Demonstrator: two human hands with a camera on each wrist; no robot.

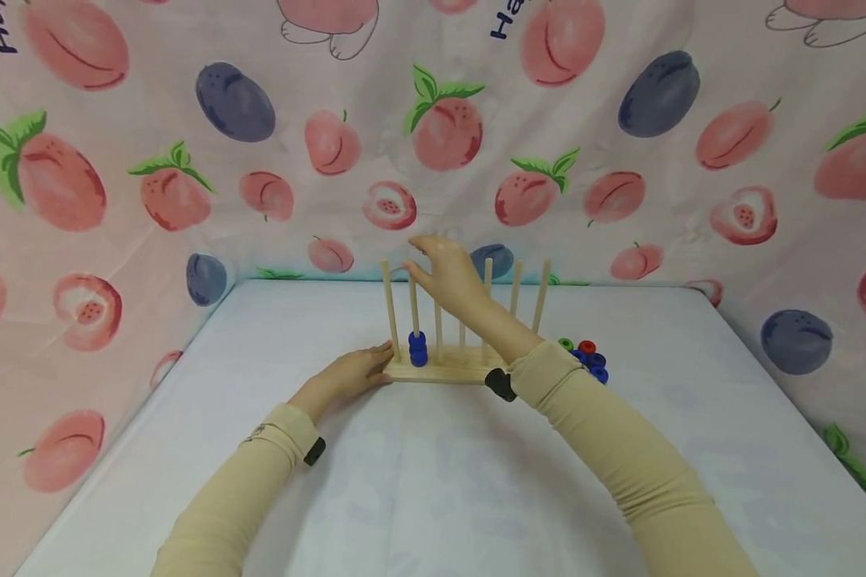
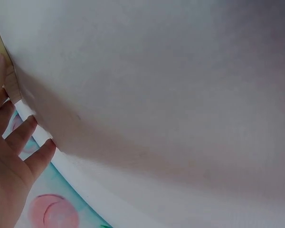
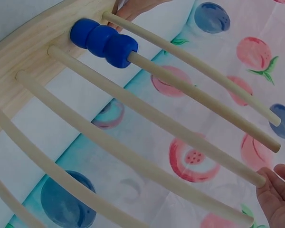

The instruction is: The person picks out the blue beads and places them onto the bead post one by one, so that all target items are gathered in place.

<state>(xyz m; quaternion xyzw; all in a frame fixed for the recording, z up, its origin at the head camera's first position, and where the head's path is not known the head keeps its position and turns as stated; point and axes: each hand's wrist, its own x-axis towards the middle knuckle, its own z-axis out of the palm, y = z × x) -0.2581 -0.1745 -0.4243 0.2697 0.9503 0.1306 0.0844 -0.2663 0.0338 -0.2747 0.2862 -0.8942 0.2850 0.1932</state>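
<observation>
A wooden peg stand with several upright pegs stands on the table. Three blue beads are stacked at the bottom of its second peg from the left; the right wrist view shows the same blue beads close up. My left hand grips the left end of the base, thumb at the front, while in the left wrist view the other fingers of that hand spread past the end. Above the pegs, my right hand has thumb and fingers apart with nothing between them. Its fingertips are close to the peg tops.
Loose beads lie to the right of the stand, partly hidden by the right forearm: a green bead, a red bead and several blue beads. A fruit-printed cloth hangs behind the white table.
</observation>
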